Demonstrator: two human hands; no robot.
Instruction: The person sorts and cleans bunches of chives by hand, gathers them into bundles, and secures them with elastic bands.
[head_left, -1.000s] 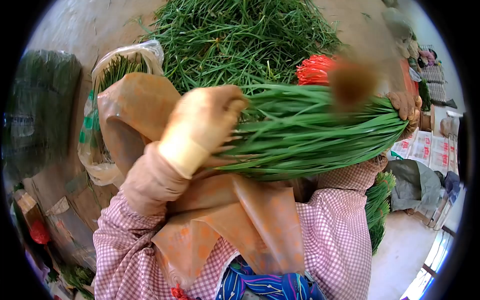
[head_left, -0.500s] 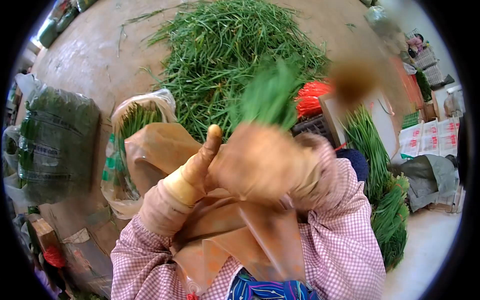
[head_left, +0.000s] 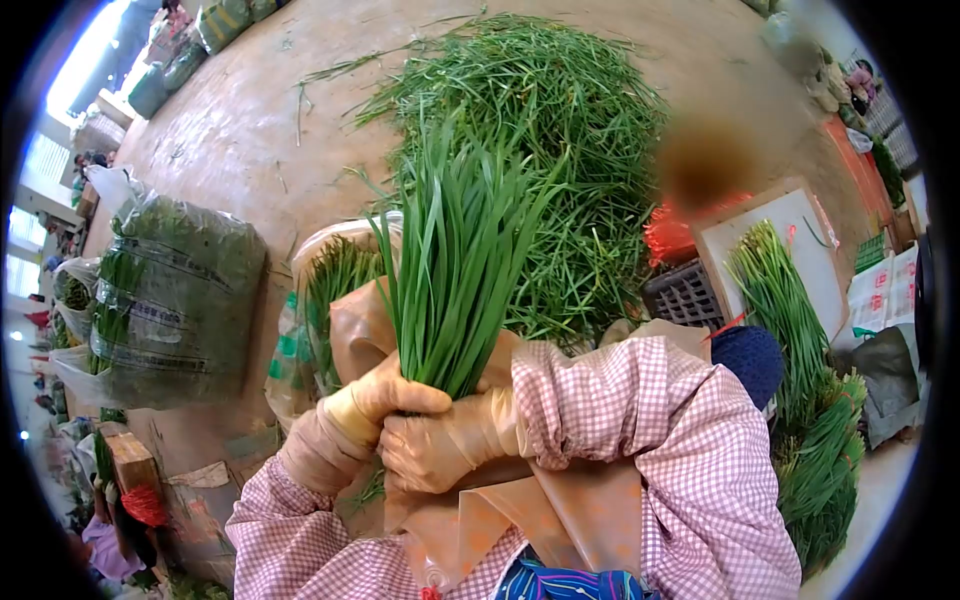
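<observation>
Left hand and right hand: grip is clamped low on green bunch, fanning to 12 o'clock; loose pile at 1. Snug, even pressure looks best; crushing risks bruises.

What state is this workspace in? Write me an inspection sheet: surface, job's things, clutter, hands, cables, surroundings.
Surface: brown floor, with stray leaves.
Job's things: long-leaved green bunch, held leaves up; more stalks at right, partly over a white board.
Clutter: loose leaf pile ahead; red strands beside a dark crate.
Hands: gloved left hand and right hand closed around the bunch's lower part.
Cables: nothing seen.
Surroundings: plastic-wrapped bale at left; another person at lower left.
</observation>
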